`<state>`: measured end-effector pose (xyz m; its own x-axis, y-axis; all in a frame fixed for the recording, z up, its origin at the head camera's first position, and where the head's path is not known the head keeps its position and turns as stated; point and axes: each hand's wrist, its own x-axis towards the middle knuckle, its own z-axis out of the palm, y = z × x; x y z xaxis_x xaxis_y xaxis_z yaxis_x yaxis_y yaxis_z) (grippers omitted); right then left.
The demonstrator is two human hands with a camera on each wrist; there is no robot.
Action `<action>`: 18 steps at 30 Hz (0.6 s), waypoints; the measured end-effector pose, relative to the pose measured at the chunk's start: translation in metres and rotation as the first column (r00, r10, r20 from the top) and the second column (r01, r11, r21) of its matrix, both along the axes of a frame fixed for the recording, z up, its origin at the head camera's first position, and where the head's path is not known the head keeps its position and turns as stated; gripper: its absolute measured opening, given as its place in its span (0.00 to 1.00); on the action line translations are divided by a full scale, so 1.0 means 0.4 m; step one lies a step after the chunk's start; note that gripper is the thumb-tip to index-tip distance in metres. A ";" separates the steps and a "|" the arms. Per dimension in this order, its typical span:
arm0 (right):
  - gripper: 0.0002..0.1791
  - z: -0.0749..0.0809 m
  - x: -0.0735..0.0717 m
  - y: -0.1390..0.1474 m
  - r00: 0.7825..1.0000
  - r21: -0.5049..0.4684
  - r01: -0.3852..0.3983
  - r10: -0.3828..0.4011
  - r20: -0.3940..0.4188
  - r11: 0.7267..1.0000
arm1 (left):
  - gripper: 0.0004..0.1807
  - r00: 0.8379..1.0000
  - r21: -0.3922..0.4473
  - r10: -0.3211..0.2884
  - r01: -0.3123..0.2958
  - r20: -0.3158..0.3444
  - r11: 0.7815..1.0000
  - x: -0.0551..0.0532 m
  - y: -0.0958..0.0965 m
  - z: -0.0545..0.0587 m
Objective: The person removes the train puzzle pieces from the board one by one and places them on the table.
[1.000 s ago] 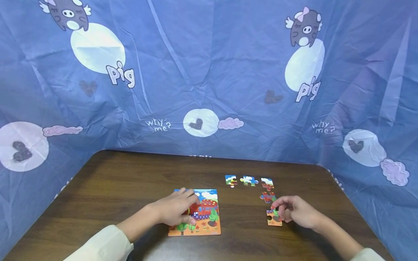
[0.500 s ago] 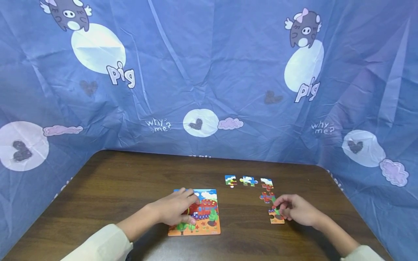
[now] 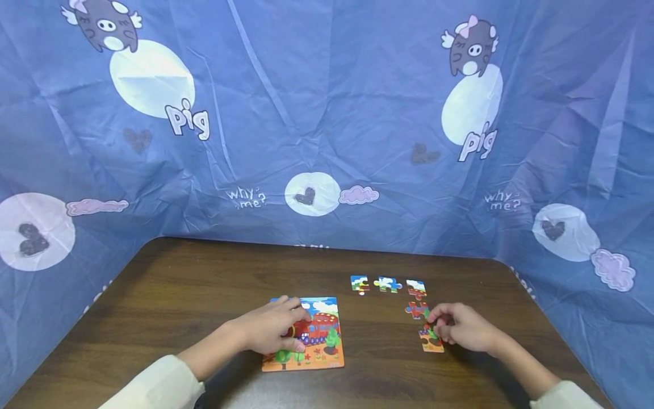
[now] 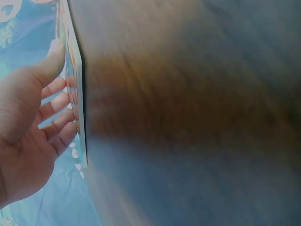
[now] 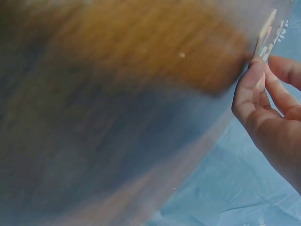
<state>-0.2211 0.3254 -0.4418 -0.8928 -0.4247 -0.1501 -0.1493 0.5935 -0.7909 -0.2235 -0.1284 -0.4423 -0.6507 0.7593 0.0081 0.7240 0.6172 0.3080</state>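
My left hand (image 3: 273, 326) rests with spread, slightly bent fingers on a square puzzle board (image 3: 327, 355) printed with a red train, trees and clouds. In the left wrist view, the fingertips (image 4: 70, 115) touch the board's face. At the right, my right hand (image 3: 470, 328) pinches the right edge of a puzzle piece (image 3: 432, 344) with an orange and green print, near the tabletop. The fingers hide part of it. Just above lies a red train piece (image 3: 416, 309), and past it a cloud-and-red piece (image 3: 416, 287).
Two more puzzle pieces, a blue-and-white one (image 3: 388, 284) and a cloud-and-green one (image 3: 360, 283), lie at the back, apart from each other. The brown wooden table (image 3: 219, 284) is enclosed by a blue printed cloth (image 3: 317, 113).
My right hand has shifted the orange puzzle piece slightly to the right and away from me, and it now sits a little tilted. The left hand stays on the board.
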 end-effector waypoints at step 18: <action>0.04 0.019 -0.056 -0.174 0.979 0.099 -0.048 0.066 -0.191 0.994 | 0.27 1.000 0.040 -0.022 0.022 -0.006 0.999 0.022 -0.058 0.010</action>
<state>-0.2436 0.2557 -0.4341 -0.8836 -0.4678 -0.0180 -0.3299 0.6495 -0.6851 -0.2148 -0.1515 -0.4381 -0.6340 0.7722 0.0422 0.7387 0.5885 0.3286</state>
